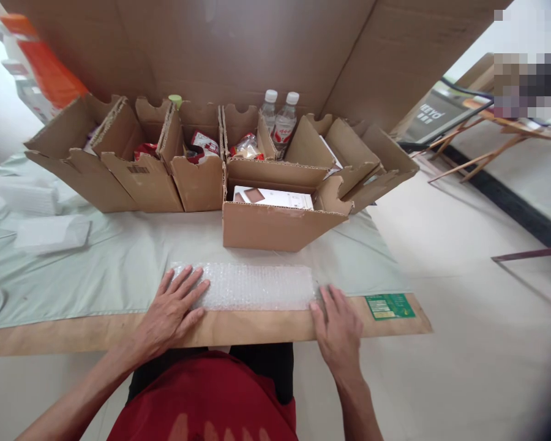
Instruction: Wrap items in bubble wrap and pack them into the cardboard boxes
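Observation:
A rectangular sheet of bubble wrap (pixel 261 286) lies flat along the near part of the cloth, its lower edge meeting the bare wooden strip of the table. My left hand (pixel 177 306) rests with fingers spread over the left end of the wrap. At the opposite end, my right hand (pixel 337 321) lies palm down on the table, its fingertips beside the right edge of the wrap. Both hands look open. Just behind the wrap stands a cardboard bin (pixel 266 228) with a white box (pixel 275 198) inside.
Several open cardboard bins (pixel 202 190) form a row at the back, holding packets and two bottles (pixel 284 122). Folded bubble wrap pieces (pixel 50 234) lie at the left. A green label (pixel 390 307) is on the table's right corner. Cardboard panels (pixel 202 49) rise behind.

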The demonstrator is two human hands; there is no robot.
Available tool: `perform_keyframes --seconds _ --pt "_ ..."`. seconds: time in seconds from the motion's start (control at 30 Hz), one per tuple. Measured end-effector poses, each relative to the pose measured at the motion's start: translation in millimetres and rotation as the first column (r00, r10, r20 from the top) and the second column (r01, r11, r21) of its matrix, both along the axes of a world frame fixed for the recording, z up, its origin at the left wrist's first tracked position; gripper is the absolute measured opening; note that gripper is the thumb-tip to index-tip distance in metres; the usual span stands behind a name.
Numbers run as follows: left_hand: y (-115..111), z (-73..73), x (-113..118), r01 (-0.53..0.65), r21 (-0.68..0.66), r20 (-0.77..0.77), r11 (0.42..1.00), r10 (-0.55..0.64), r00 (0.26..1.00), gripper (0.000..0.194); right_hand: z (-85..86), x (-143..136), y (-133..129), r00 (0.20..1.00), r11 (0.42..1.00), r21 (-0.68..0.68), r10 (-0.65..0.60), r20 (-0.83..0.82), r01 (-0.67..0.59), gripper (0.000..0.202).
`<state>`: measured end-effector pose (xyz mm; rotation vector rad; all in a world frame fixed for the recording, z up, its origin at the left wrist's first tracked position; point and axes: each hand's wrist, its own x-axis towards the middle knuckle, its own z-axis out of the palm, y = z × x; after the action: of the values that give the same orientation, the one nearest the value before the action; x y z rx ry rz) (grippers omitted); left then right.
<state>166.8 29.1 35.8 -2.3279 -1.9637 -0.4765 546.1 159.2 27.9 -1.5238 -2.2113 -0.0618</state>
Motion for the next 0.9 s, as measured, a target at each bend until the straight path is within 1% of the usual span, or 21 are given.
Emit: perform_keyframes --seconds 0.03,0.07,0.1,0.13,0.2,0.23,0.27,0.3,0.33,0.37,0.4,0.43,0.5,0.57,0.6,0.67,0.7,0.77,0.83,0.9 --pt "0.6 5.5 2.7 -0.008 0.007 0.021 1.0 0.007 1.0 0.047 1.7 5.3 -0.4 0.998 0.998 0.04 -0.057 -0.022 0.058 0.045" --pt "2.2 12.5 8.0 -0.016 0.019 0.045 1.0 0.016 0.999 0.047 4.4 3.3 -1.9 0.995 0.994 0.074 -0.079 -0.053 0.083 0.044" --pt "4.9 20.4 16.3 -0.024 0.035 0.069 0.999 0.021 0.997 0.046 7.8 -5.9 -4.0 0.994 0.993 0.096 -0.064 -0.088 0.072 0.042" --pt "8.7 28.2 27.4 -0.023 0.053 0.091 0.998 0.018 0.996 0.046 11.6 -21.6 -6.6 0.993 0.994 0.102 -0.014 -0.116 0.026 0.041" --pt "18.6 40.0 53.7 0.027 0.075 0.12 0.997 -0.035 0.992 0.048 18.8 -65.6 -11.9 0.976 0.985 0.061 0.166 -0.143 -0.158 0.04" --pt "23.9 42.3 65.8 0.065 0.073 0.12 0.995 -0.073 0.99 0.05 21.6 -89.0 -14.2 0.955 0.964 0.012 0.264 -0.135 -0.265 0.041" --pt "28.5 41.6 74.7 0.105 0.055 0.107 0.993 -0.11 0.988 0.052 23.4 -109.7 -16.0 0.925 0.93 -0.04 0.359 -0.122 -0.366 0.042" --pt "31.6 38.2 79.0 0.126 0.021 0.089 0.992 -0.127 0.988 0.054 24.2 -125.4 -17.1 0.896 0.893 -0.093 0.432 -0.104 -0.441 0.043" --pt "32.3 32.7 78.0 0.124 -0.022 0.066 0.992 -0.123 0.99 0.055 23.8 -134.6 -17.3 0.873 0.863 -0.133 0.48 -0.084 -0.487 0.043" --pt "30.1 26.2 71.7 0.097 -0.067 0.043 0.993 -0.094 0.995 0.055 22.2 -136.4 -16.2 0.863 0.849 -0.158 0.501 -0.063 -0.504 0.042" --pt "24.7 19.7 61.0 0.046 -0.105 0.021 0.993 -0.044 0.999 0.053 19.5 -131.1 -13.7 0.867 0.853 -0.165 0.496 -0.042 -0.495 0.041" --pt "16.3 14.2 47.5 -0.013 -0.136 0.005 0.991 0.014 1.0 0.052 15.9 -119.5 -10.2 0.882 0.869 -0.157 0.471 -0.026 -0.469 0.04" --pt "-5.4 8.5 18.4 -0.111 -0.173 0.003 0.979 0.113 0.994 0.049 7.7 -84.0 -1.6 0.922 0.916 -0.107 0.387 -0.018 -0.386 0.041" --pt "-25.4 10.9 -4.4 -0.176 -0.178 0.059 0.968 0.19 0.98 0.046 2.1 -44.8 5.8 0.963 0.962 -0.045 0.266 -0.05 -0.268 0.043" --pt "-31.7 14.6 -11.6 -0.2 -0.166 0.107 0.966 0.22 0.97 0.044 1.6 -28.0 8.6 0.977 0.98 -0.016 0.198 -0.081 -0.2 0.045" --pt "-33.3 25.5 -16.8 -0.238 -0.118 0.236 0.964 0.26 0.936 0.041 6.2 -5.9 12.8 0.982 0.996 0.021 0.087 -0.17 -0.084 0.048" --pt "-28.0 32.1 -15.6 -0.252 -0.099 0.309 0.963 0.27 0.912 0.04 11.1 -1.7 14.9 0.973 0.998 0.022 0.06 -0.221 -0.056 0.048" --pt "-5.7 46.0 -8.4 -0.269 -0.097 0.453 0.958 0.284 0.845 0.042 24.0 -6.8 21.3 0.944 0.998 -0.012 0.054 -0.326 -0.061 0.045" --pt "28.8 57.8 1.1 -0.274 -0.13 0.586 0.953 0.297 0.754 0.051 37.2 -26.2 32.9 0.903 0.992 -0.077 0.055 -0.427 -0.096 0.047" --pt "68.4 64.7 10.2 -0.257 -0.139 0.713 0.956 0.277 0.644 0.064 47.1 -52.2 50.4 0.85 0.985 -0.122 0.04 -0.526 -0.122 0.056"
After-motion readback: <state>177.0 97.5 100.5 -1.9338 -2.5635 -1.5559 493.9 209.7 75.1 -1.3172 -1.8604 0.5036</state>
